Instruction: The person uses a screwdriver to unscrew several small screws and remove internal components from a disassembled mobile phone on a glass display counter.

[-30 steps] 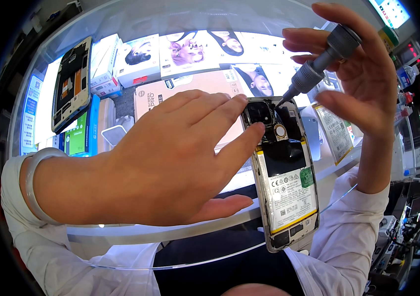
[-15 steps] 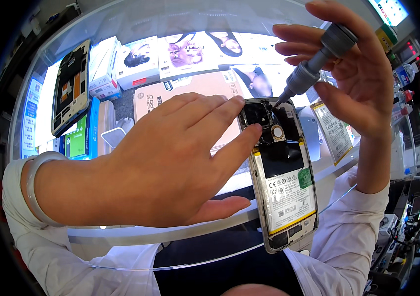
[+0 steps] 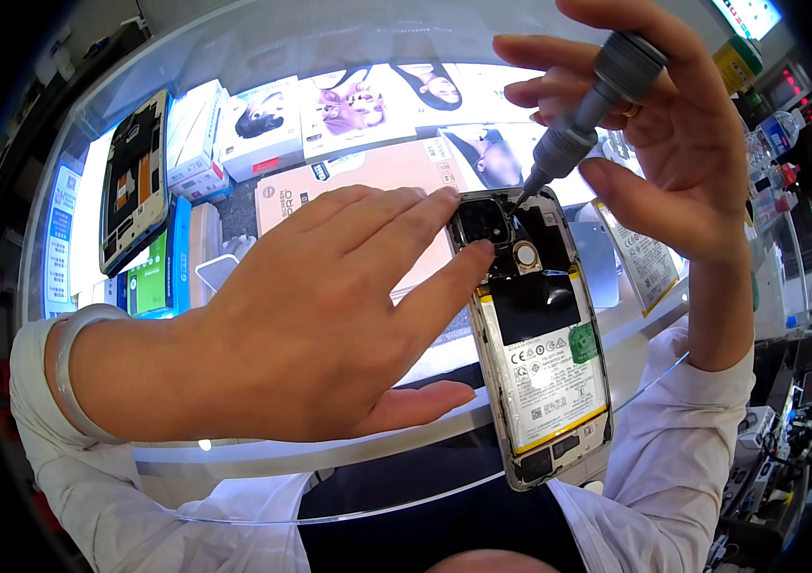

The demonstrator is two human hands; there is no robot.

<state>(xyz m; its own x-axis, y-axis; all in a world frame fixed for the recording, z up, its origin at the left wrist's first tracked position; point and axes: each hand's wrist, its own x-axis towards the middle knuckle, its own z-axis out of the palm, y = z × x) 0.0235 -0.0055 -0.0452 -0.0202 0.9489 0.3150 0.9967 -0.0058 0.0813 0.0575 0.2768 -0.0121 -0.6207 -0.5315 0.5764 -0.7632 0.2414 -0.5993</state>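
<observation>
An opened smartphone (image 3: 597, 334) lies back side up, aslant, its lower end jutting past the counter's near edge. Its white, yellow-edged battery (image 3: 544, 392) and black camera block (image 3: 482, 222) show. My left hand (image 3: 329, 306) lies across its upper left side, index and middle fingertips pressing beside the camera block, thumb stretched apart. My right hand (image 3: 678, 153) holds a grey screwdriver (image 3: 563, 148), the index finger over its end cap and the other fingers loosely spread behind. The screwdriver's tip meets the phone just right of the camera block; the exact screw is too small to see.
Another opened phone body (image 3: 136, 177) leans at the far left by upright boxes (image 3: 198, 134). A loose battery (image 3: 640, 253) lies right of the phone. Beneath the glass counter are a pink box (image 3: 358, 167) and boxes with portraits (image 3: 344, 115). Bottles (image 3: 778, 134) stand at the far right.
The screwdriver and my right hand have shifted slightly left and down. The phone's upper end and my left fingertips have moved a little left too.
</observation>
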